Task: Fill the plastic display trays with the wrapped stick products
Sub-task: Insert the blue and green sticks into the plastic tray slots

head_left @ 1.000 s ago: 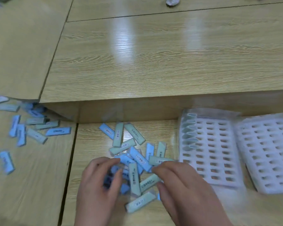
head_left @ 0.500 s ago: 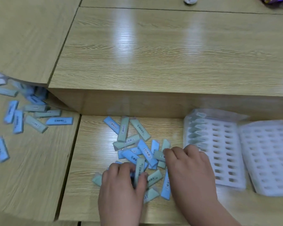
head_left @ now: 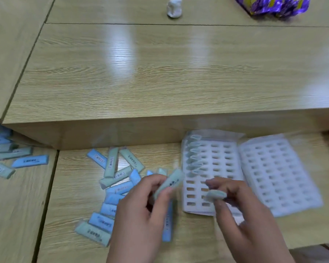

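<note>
A heap of blue and pale green wrapped sticks [head_left: 118,179] lies on the low wooden surface. My left hand [head_left: 141,215] holds a pale green stick [head_left: 169,184] raised above the heap, tilted up to the right. Over the near rows of the left white slotted tray [head_left: 213,173], my right hand [head_left: 241,211] pinches another pale green stick [head_left: 216,194]. Several sticks stand in that tray's leftmost column [head_left: 195,158]. A second white tray [head_left: 277,173] lies to its right with its slots bare.
More wrapped sticks [head_left: 13,160] are scattered on the surface to the left. A raised wooden desk top [head_left: 160,73] runs behind, with a white lump [head_left: 174,7] and a purple foil bag [head_left: 273,5] at its far edge.
Both hands have lifted off the heap, each with a pale green stick. The right hand has moved right over the left tray. The view has tilted upward.
</note>
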A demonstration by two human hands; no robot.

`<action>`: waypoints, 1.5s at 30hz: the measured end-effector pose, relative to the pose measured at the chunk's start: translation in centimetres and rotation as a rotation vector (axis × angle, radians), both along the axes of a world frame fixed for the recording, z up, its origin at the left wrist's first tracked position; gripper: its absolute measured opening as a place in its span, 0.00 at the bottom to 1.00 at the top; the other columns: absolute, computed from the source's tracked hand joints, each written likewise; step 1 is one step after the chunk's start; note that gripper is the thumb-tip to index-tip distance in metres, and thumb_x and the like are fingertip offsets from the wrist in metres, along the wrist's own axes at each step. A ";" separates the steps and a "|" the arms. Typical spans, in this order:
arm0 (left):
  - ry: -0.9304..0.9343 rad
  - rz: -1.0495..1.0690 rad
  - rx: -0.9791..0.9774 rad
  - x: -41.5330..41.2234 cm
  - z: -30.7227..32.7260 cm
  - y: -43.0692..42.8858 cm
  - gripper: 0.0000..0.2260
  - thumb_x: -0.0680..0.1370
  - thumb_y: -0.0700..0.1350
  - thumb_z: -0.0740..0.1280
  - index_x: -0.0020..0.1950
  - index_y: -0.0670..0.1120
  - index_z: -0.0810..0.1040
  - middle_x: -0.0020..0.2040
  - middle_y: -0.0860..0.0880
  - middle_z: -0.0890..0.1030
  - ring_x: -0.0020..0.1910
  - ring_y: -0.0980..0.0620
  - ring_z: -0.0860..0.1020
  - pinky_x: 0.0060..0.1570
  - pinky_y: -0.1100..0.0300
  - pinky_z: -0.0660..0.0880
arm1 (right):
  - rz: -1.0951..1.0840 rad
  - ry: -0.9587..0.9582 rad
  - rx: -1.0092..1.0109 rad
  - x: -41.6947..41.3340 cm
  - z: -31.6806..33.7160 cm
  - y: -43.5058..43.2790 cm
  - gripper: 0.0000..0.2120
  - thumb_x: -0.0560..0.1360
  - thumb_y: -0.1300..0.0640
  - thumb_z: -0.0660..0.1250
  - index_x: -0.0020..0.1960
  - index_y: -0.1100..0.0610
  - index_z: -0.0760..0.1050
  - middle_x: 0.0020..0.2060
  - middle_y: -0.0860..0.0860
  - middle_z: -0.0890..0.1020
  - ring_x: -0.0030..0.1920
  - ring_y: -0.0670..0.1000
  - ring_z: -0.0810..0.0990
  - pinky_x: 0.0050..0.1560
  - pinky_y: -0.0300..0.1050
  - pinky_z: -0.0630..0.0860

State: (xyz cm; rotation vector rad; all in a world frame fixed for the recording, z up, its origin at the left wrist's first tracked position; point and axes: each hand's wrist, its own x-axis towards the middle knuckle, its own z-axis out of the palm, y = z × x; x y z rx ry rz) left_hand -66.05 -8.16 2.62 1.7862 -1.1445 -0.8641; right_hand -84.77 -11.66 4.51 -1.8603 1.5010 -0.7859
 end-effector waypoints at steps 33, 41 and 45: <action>-0.369 -0.022 -0.305 -2.8 -2.3 -1.0 0.11 0.77 0.51 0.67 0.54 0.49 0.84 0.44 0.69 0.72 0.42 0.66 0.72 0.46 0.76 0.68 | 0.087 0.015 -0.129 -2.1 -5.0 -3.6 0.09 0.76 0.51 0.69 0.56 0.42 0.77 0.49 0.37 0.83 0.48 0.38 0.81 0.45 0.36 0.77; -0.248 -0.046 -0.444 -2.3 -4.2 -1.2 0.10 0.78 0.49 0.70 0.59 0.53 0.81 0.53 0.61 0.80 0.50 0.58 0.80 0.47 0.64 0.76 | 0.154 0.046 -0.304 -1.4 -4.8 -4.0 0.12 0.78 0.52 0.65 0.59 0.52 0.82 0.50 0.42 0.85 0.49 0.43 0.82 0.49 0.40 0.78; -0.229 -0.079 -0.489 -1.9 -4.4 -1.3 0.10 0.78 0.47 0.70 0.59 0.51 0.81 0.54 0.62 0.80 0.51 0.57 0.80 0.50 0.65 0.76 | 0.195 0.050 -0.374 -1.4 -5.0 -4.4 0.12 0.78 0.58 0.67 0.60 0.54 0.82 0.49 0.44 0.85 0.47 0.47 0.83 0.45 0.44 0.78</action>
